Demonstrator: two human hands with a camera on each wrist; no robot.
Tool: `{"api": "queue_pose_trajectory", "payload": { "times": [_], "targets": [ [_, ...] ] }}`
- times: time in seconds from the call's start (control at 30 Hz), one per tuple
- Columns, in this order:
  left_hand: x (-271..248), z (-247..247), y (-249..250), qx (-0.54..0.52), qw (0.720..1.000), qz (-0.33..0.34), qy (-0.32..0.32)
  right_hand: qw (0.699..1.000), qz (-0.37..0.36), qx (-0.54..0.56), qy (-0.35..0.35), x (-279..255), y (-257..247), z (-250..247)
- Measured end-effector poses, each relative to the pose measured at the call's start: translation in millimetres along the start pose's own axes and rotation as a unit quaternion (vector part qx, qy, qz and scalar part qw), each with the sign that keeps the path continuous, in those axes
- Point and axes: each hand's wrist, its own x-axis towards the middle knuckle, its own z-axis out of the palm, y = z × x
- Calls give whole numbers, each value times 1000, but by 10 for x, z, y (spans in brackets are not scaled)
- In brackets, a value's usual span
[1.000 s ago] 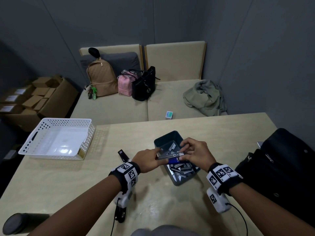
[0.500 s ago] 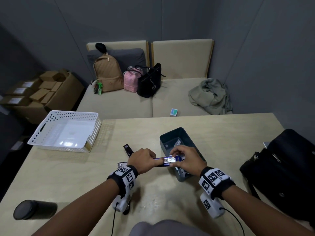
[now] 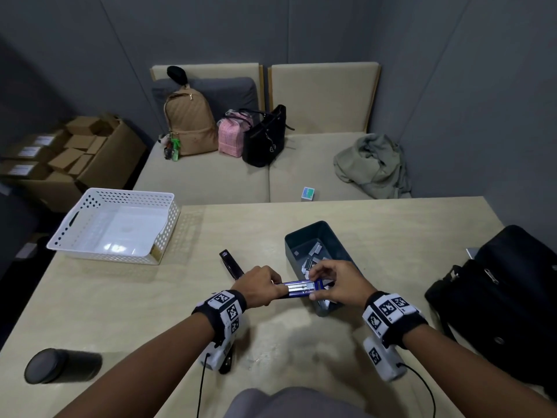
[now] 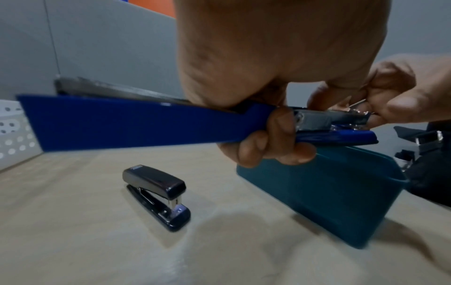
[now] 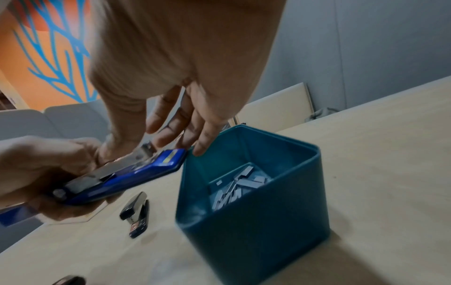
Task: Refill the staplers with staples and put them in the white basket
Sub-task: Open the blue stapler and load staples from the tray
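Note:
My left hand [image 3: 259,285] grips a blue stapler [image 3: 301,289] near its hinge, lid swung open and metal magazine facing up. In the left wrist view its fingers wrap under the blue stapler [image 4: 146,123]. My right hand [image 3: 331,284] pinches a thin staple strip [image 4: 358,102] against the magazine's front end, other fingers loose above the teal box [image 5: 244,241] of staple strips [image 5: 239,187]. A black stapler [image 3: 231,263] lies shut on the table left of the teal box [image 3: 304,235]. The white basket [image 3: 114,193] sits empty at the far left corner.
Another dark stapler [image 3: 226,362] lies partly hidden under my left wrist. A black cylinder [image 3: 57,365] lies at the near left edge. A black bag [image 3: 506,297] fills the table's right side. Beyond the table is a bench with bags.
Both hands and the blue stapler have come down and toward me, from above the teal box to its near left edge. The right hand has brought the strip onto the magazine.

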Motion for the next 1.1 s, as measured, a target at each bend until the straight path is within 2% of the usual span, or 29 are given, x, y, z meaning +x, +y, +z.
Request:
{"api": "queue_pose_trajectory", "payload": {
  "times": [0.07,0.13,0.2,0.3,0.37,0.47,0.67,0.83,1.1],
  "targets": [
    [37,-42,-39,-7,1000,0,-7,1000,22,20,1,52,9,-109],
    [73,-98,-99,-12,1000,-6,-8,998,41,24,44,128,36,-208],
    [117,-153,-173,-18,1000,-13,-5,991,79,-20,104,264,117,-281],
    [188,-234,-284,-29,999,-27,3,976,143,-104,128,527,215,-325],
    [217,-262,-331,-53,998,-40,2,971,161,-138,112,670,249,-282],
    [294,-308,-352,-80,995,-55,5,965,161,-203,47,890,264,-149],
    [435,-400,-324,-133,988,-77,18,922,191,-335,-38,1192,276,35],
    [492,-360,-366,-153,984,-82,32,882,185,-431,-42,1347,357,135],
    [559,-355,-290,-142,986,-88,21,878,186,-441,-31,1379,304,127]
  ]
}}
